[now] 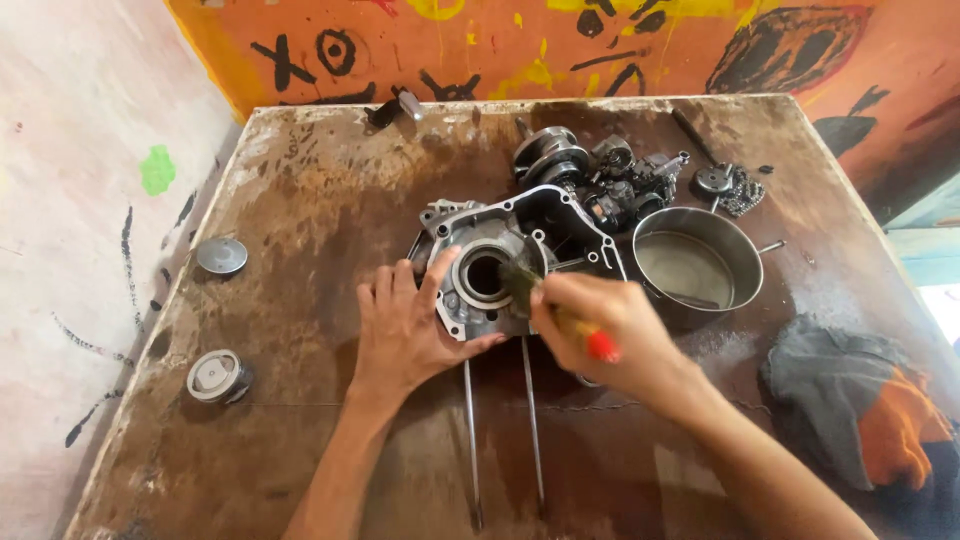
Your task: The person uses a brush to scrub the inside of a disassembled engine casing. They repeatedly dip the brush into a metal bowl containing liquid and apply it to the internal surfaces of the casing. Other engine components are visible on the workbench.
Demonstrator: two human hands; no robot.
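Observation:
A grey metal engine case (470, 232) with a round bore lies in the middle of the worn brown table (320, 180). My left hand (405, 325) lies flat on the case's near left edge, fingers spread, holding it down. My right hand (600, 325) is closed around a brush (590, 335) with a yellow and red handle. Its dark bristles touch the case beside the bore. Two long metal studs (500, 420) stick out from the case toward me.
A round steel bowl (740, 255) holding liquid stands right of the case. Crankshaft and gear parts (590, 165) are heaped behind it. A piston (216, 377) and a round cap (221, 255) lie at left, a grey and orange rag (860, 400) at right.

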